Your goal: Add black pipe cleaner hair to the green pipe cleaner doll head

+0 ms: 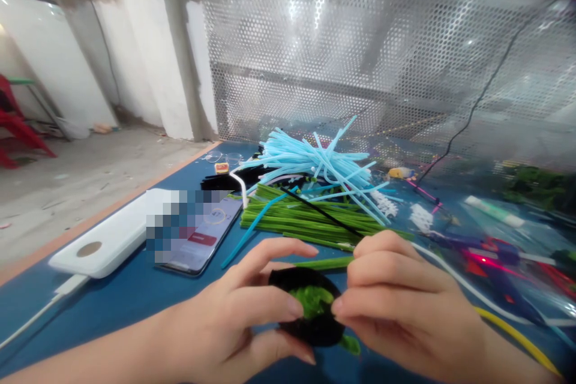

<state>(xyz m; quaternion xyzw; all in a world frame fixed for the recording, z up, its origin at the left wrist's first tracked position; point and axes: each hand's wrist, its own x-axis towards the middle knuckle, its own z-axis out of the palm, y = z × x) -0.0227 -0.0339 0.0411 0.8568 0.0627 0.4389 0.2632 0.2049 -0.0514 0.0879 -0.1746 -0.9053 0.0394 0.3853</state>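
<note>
My left hand (238, 306) and my right hand (405, 294) meet low in the view, their fingertips pinching a black fuzzy pipe-cleaner coil (310, 331) from either side. Green chenille (311, 301) fills its centre, and a green pipe-cleaner stem (324, 263) runs from it under my right fingers. Just beyond my hands lies a bundle of green pipe cleaners (306, 222). A heap of light blue pipe cleaners (315, 159) rests behind it, with a thin black stem (319, 211) across the green.
A blue table mat (112, 318) with an orange edge carries a smartphone (202, 246), partly blurred, and a white power bank (101, 234) with a cable. Clear plastic with colourful items (495, 252) lies right. A perforated metal sheet (360, 54) stands behind; a red chair (18, 126) stands far left.
</note>
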